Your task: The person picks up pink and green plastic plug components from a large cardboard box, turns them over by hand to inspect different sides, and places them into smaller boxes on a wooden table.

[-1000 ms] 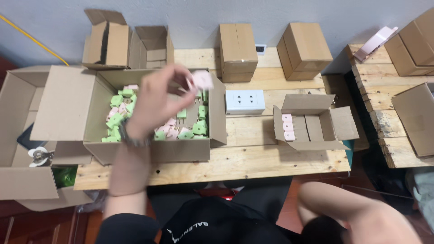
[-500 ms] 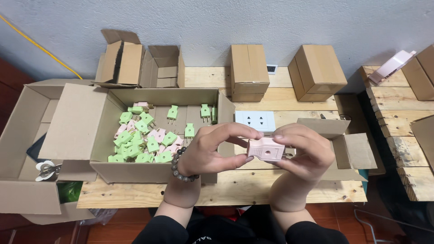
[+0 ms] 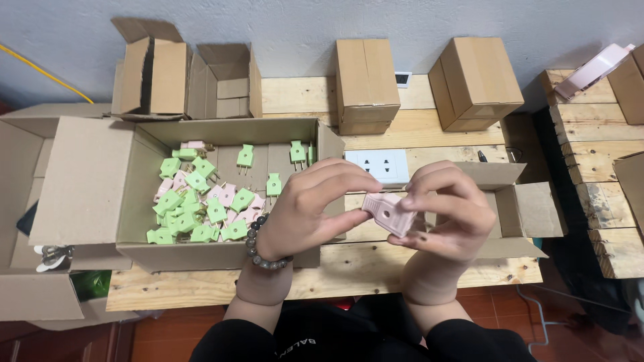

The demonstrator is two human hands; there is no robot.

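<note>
1. My left hand [image 3: 315,211] and right hand [image 3: 446,214] pinch one pink plug [image 3: 391,212] between them.
2. The plug sits just right of the big plug-filled box [image 3: 100,194] (green and pink ones), above the surface [image 3: 355,268].

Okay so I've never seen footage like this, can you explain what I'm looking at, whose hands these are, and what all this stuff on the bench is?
The view comes from a camera worn on a person's head, looking down. The left hand and right hand together hold one pink plug above a wooden bench. To the left, an open cardboard box holds loose green and pink plugs. A white socket strip lies behind the hands, and closed boxes stand along the wall.
</note>
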